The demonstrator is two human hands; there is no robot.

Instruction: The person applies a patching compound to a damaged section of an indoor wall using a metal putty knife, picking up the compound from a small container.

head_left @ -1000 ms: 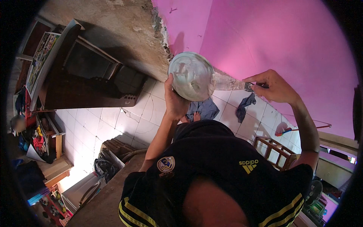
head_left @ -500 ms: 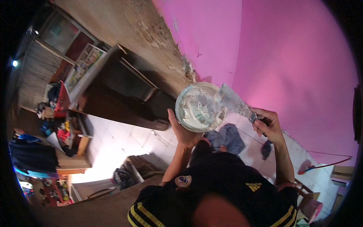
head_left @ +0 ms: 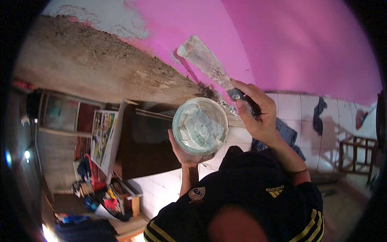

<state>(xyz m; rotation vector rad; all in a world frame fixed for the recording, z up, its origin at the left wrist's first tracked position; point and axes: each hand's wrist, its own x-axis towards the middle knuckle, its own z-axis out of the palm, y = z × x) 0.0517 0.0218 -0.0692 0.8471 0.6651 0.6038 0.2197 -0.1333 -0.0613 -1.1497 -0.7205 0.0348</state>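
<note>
My left hand [head_left: 189, 157] holds up a round tub [head_left: 175, 128] from below and the side, its fingers wrapped round the wall. Pale, whipped-looking putty [head_left: 201, 127] fills it in soft ridges. The dark handle of a putty knife [head_left: 203, 60] is gripped in my right hand [head_left: 260, 113], to the right of the tub. Its broad blade points up and left, near the pink wall [head_left: 201, 20], with a small pale lump of putty at the tip corner. Whether the blade touches the wall I cannot tell.
Bare brown plaster [head_left: 100, 60] borders the pink paint, with a rough white patch [head_left: 109, 18] above. A dark cabinet [head_left: 147, 149] stands left of the tub. Blue-grey cloth [head_left: 287, 131] lies on the tiled floor [head_left: 290, 107]; a wooden stool [head_left: 356, 155] stands at right.
The putty knife has left the tub and swung up and left toward the wall. The tub has shifted slightly left and down. My view has turned, showing more of the bare wall.
</note>
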